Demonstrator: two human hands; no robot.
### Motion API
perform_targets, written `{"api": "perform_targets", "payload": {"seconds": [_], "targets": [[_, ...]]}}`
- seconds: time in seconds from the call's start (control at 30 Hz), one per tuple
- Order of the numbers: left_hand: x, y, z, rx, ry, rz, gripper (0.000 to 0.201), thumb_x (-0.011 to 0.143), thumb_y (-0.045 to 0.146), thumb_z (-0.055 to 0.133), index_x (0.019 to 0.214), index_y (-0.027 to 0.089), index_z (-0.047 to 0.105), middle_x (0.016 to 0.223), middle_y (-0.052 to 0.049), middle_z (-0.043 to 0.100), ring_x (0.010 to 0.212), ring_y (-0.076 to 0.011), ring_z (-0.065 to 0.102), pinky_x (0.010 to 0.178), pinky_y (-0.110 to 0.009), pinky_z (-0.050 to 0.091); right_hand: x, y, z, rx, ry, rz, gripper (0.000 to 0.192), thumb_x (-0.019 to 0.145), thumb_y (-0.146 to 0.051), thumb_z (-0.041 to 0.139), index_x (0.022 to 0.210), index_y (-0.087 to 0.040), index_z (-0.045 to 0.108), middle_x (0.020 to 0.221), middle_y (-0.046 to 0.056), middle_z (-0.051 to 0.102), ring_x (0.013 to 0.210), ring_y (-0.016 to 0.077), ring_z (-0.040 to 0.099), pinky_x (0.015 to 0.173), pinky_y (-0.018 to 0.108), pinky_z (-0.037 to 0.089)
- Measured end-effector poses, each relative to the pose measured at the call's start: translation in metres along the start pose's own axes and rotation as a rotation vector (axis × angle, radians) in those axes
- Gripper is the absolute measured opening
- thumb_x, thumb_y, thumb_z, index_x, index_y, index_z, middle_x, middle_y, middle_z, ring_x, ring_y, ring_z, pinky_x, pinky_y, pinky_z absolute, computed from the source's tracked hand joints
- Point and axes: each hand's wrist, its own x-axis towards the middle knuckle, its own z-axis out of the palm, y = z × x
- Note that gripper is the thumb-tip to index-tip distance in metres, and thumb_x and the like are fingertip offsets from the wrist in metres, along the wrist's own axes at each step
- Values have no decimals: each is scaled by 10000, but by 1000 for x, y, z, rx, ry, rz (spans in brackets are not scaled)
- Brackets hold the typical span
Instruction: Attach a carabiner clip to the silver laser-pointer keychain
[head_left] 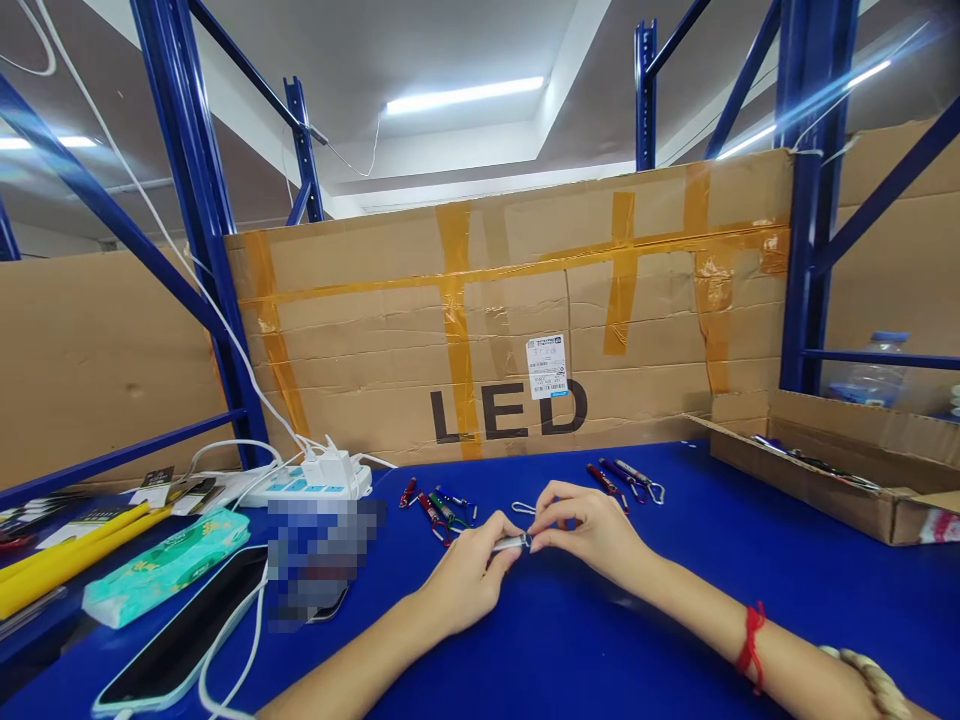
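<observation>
Pinched between the fingers of both hands, a small silver keychain flashlight (512,543) is held just above the blue tabletop (675,620). The left hand (465,575) is closed around its body, while the fingers of the right hand (589,525) are closed on its far end, where a thin wire clip (523,508) shows just beyond the knuckles. A red string bracelet (752,645) and a beaded one (870,680) are worn on the right wrist.

To the left of the fingers a phone (180,640) on a white cable, a green tissue pack (169,565) and yellow boxes (67,555) are laid out; a blurred patch is seen between these and the left hand. Just beyond the fingers, a loose cluster of red and green flashlights (439,507) is scattered, and a second small group (626,480) lies a little beyond the right hand. Further left, a white power strip (315,480) with plugged chargers is set. Well to the right an open cardboard box (832,475) with more pieces is placed, and a large taped carton marked LED (510,330) is stood at the back between blue rack posts.

A slip is judged the main risk: the piece is small and smooth, and if it were twisted or pulled too hard it could drop and roll in among the loose flashlights, or a small part could be lost on the tabletop.
</observation>
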Motion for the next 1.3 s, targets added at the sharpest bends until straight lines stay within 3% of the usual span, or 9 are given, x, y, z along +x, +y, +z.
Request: {"api": "perform_targets", "payload": {"seconds": [0.33, 0.7, 1.13, 1.3], "targets": [[-2, 3, -1, 22, 7, 14, 53, 880, 186, 392, 887, 178, 443, 940, -24, 597, 825, -149, 561, 716, -225, 382, 0, -2, 0, 52, -22, 52, 55, 700, -304, 703, 692, -250, 716, 775, -4, 594, 667, 107, 539, 592, 213, 384], [-6, -1, 7, 3, -21, 25, 60, 877, 179, 382, 817, 178, 378, 865, -20, 580, 823, -151, 553, 728, -224, 385, -4, -5, 5, 130, -75, 231, 38, 647, -246, 739, 635, -229, 707, 737, -11, 590, 647, 109, 514, 593, 227, 360], [-6, -3, 8, 6, 4, 64, 87, 861, 167, 368, 779, 181, 343, 816, -26, 566, 784, -153, 559, 683, -216, 387, -4, -8, 6, 109, -84, 309, 13, 655, -241, 711, 648, -233, 704, 736, -13, 596, 673, 114, 505, 629, 229, 346], [-5, -6, 9, -31, 19, 64, 92, 869, 202, 383, 784, 181, 352, 834, -36, 566, 886, -173, 568, 741, -229, 397, -4, -5, 6, 54, -124, 329, 79, 697, -287, 659, 670, -228, 705, 751, 1, 610, 679, 126, 512, 608, 232, 346]]}}
